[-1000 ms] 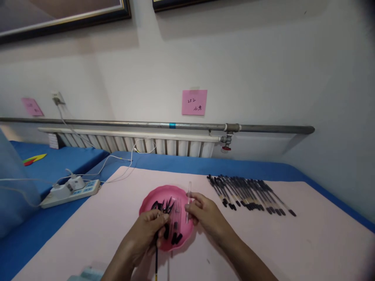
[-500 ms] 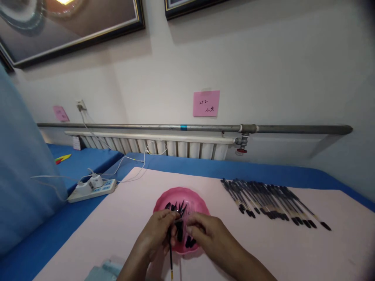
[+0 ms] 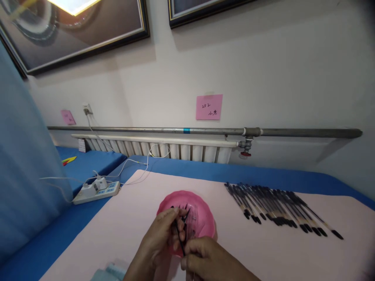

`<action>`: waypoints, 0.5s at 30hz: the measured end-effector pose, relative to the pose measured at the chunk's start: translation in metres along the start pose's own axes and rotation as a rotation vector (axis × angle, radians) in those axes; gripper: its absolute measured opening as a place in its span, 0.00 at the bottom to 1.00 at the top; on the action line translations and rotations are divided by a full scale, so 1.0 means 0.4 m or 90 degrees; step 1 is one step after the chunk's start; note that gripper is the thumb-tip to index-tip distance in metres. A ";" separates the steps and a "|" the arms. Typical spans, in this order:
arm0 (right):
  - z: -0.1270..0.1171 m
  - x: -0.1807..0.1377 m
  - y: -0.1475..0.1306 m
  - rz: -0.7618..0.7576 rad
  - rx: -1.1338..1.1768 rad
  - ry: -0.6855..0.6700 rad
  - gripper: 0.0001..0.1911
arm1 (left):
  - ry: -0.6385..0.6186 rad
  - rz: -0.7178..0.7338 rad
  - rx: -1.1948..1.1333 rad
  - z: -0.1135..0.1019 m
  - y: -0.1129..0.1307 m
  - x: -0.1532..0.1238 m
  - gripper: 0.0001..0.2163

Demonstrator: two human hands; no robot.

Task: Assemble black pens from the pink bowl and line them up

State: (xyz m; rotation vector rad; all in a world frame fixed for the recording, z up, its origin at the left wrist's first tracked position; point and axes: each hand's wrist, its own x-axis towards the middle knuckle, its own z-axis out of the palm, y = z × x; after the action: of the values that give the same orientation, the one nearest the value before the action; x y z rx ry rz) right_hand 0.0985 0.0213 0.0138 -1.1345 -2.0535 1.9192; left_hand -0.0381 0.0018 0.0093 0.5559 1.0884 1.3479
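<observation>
My left hand (image 3: 164, 228) is closed around a thin black stick (image 3: 180, 242), which looks like a slim brush handle. Just below it, my right hand (image 3: 206, 255) pinches the lower part of the same stick, so both hands meet on it. They are over the near side of a pink scalloped bowl (image 3: 205, 207). Inside the bowl lie dark pointed pieces (image 3: 186, 216) and clear plastic pieces (image 3: 192, 218), partly hidden by my fingers. The stick's lower end is covered by my right hand.
A row of dark-handled brushes with black tips (image 3: 278, 203) lies at right on the pink sheet (image 3: 117, 230). A power strip with chargers (image 3: 108, 191) and loose white cables are at left. Light blue cloth (image 3: 108, 273) lies near the front edge.
My right hand has moved down from beside the bowl's contents and taken hold of the stick's lower part. My left hand keeps its grip. The view has shifted slightly.
</observation>
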 end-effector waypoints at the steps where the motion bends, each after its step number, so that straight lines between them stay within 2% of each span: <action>1: -0.001 0.003 0.001 -0.003 0.014 0.003 0.07 | -0.005 0.008 -0.020 0.000 0.002 0.000 0.17; 7: -0.011 0.018 0.010 0.009 0.050 -0.009 0.06 | -0.024 0.034 -0.017 -0.014 0.006 0.001 0.11; 12: -0.044 -0.011 -0.003 0.042 -0.020 -0.084 0.07 | 0.085 0.073 0.056 -0.043 0.007 0.015 0.14; 15: -0.090 -0.031 -0.010 0.071 -0.055 -0.101 0.07 | 0.125 0.069 0.177 -0.051 0.004 0.022 0.15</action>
State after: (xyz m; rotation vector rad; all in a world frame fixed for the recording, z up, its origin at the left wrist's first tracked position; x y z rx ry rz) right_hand 0.1255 0.0435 0.0292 -1.1746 -2.2171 2.0520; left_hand -0.0575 0.0052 -0.0008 0.7053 1.4363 1.3754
